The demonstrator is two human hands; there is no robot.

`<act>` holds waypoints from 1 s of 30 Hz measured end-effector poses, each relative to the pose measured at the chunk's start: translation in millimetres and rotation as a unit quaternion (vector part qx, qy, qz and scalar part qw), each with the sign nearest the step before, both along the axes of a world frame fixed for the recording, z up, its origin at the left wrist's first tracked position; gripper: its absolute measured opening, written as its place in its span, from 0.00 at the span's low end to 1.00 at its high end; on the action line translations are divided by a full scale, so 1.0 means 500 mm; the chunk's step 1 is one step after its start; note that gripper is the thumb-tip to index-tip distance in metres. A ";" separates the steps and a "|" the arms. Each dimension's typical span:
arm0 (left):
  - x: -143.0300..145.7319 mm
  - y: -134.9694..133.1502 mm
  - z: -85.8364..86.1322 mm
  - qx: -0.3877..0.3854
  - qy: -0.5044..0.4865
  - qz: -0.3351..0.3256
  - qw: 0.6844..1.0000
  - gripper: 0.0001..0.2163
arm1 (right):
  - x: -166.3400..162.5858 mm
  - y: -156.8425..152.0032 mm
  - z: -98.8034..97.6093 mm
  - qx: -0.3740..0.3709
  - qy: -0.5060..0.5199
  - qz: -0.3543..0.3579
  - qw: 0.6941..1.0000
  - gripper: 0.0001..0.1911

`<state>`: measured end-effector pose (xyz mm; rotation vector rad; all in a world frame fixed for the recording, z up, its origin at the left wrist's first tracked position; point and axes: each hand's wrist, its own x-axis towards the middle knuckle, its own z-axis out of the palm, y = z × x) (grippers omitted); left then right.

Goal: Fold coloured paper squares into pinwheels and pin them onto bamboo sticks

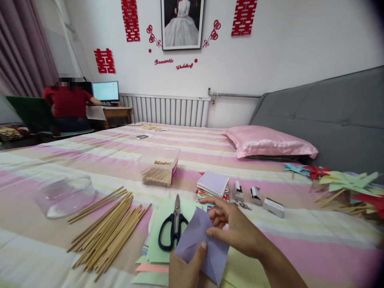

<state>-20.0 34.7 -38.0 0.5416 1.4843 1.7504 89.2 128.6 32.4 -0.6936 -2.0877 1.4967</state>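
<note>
A square of purple paper [199, 242] with crease or cut lines is held up at the lower middle. My left hand [187, 266] grips its lower left part, thumb on top. My right hand [237, 230] has its thumb on the paper's right side, with the fingers curled behind the upper edge. Just left of the sheet, black-handled scissors [172, 228] lie on green paper [157, 240]. Yellow paper [244, 270] lies beneath the right forearm. Beyond my hands stands a stack of coloured paper squares [213, 184], a purple one on top.
Wooden sticks [111, 232] lie at left, near a clear plastic container [67, 196]. A clear box [159, 172] holds more sticks. Small boxes [273, 208] and tiny metal pieces [241, 205] sit right. Paper pinwheels [351, 182] lie far right, beyond a pink pillow [270, 142]. A person [70, 102] sits at a desk.
</note>
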 end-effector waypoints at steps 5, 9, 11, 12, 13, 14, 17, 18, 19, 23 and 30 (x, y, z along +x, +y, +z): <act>-0.001 0.002 -0.002 -0.008 0.008 -0.001 1.000 0.18 | 0.002 0.003 0.003 -0.017 0.012 0.005 1.000 0.26; 0.010 0.007 0.028 0.015 -0.025 -0.014 0.999 0.16 | 0.014 0.011 0.012 -0.021 0.018 -0.012 1.000 0.22; 0.016 0.013 0.051 0.021 -0.036 -0.029 0.999 0.16 | 0.024 0.017 0.020 -0.011 0.022 -0.032 0.999 0.20; 0.019 0.018 0.063 0.024 -0.032 -0.042 0.998 0.15 | 0.030 0.020 0.023 -0.004 0.025 -0.045 0.999 0.18; 0.021 0.024 0.074 0.029 -0.022 -0.058 0.998 0.14 | 0.037 0.024 0.027 0.003 0.028 -0.058 0.998 0.17; 0.023 0.031 0.085 0.034 -0.010 -0.075 0.997 0.13 | 0.044 0.027 0.030 0.010 0.031 -0.073 0.997 0.16; 0.027 0.055 0.110 0.049 0.008 -0.109 0.993 0.10 | 0.060 0.035 0.039 0.023 0.044 -0.123 0.991 0.15; 0.028 0.061 0.115 0.052 0.010 -0.114 0.992 0.10 | 0.064 0.036 0.042 0.026 0.048 -0.136 0.989 0.14; 0.029 0.065 0.118 0.056 0.011 -0.115 0.992 0.09 | 0.067 0.036 0.045 0.029 0.050 -0.144 0.988 0.14; 0.027 0.060 0.109 0.023 0.009 -0.096 0.995 0.08 | 0.063 0.023 0.050 0.062 0.034 -0.141 0.987 0.12; -0.006 0.038 0.072 -0.005 -0.031 -0.005 0.999 0.11 | 0.046 -0.003 0.056 0.160 -0.009 -0.180 0.970 0.20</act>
